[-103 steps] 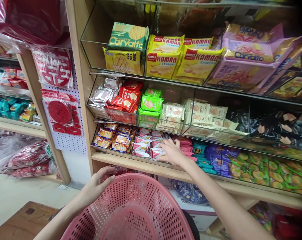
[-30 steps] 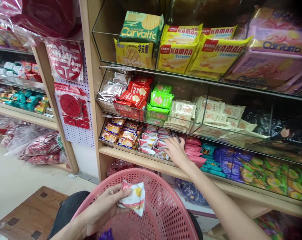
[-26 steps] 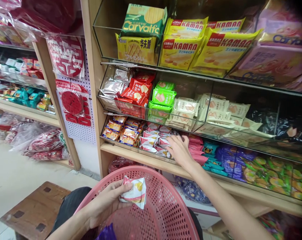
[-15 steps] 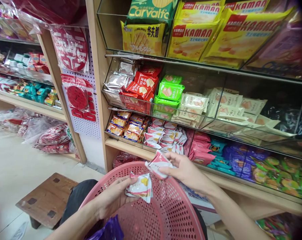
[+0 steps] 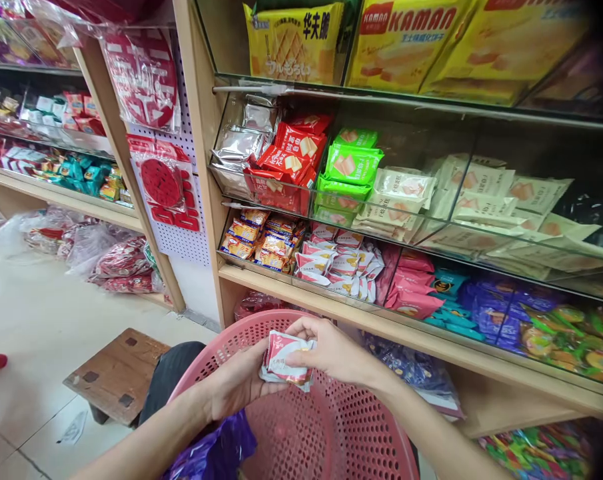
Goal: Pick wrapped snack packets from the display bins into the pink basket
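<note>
Over a pink perforated plastic basket (image 5: 371, 407), both hands meet around small red-and-white snack packets (image 5: 287, 359). My left hand (image 5: 244, 381) is closed on the packets from the left, its fingers partly beneath them. With thumb on top, my right hand (image 5: 326, 348) grips the upper packet from the right. The packets lie stacked, so the lower one is mostly covered. A shiny purple wrapper (image 5: 221, 450) sits at the basket's near left, below my left forearm. Matching red-and-white packets (image 5: 344, 267) fill a compartment of the low shelf ahead.
Glass-fronted shelves (image 5: 331, 200) of packaged snacks rise in front. Left of the basket stands a low wooden stool (image 5: 116, 373). Plastic-bagged red goods (image 5: 124, 263) lie under the left shelving. A white scrap (image 5: 74, 427) is on the tiled floor.
My right hand has come down and left, bringing its packet onto the one in my left hand. The camera view has tipped downward a little.
</note>
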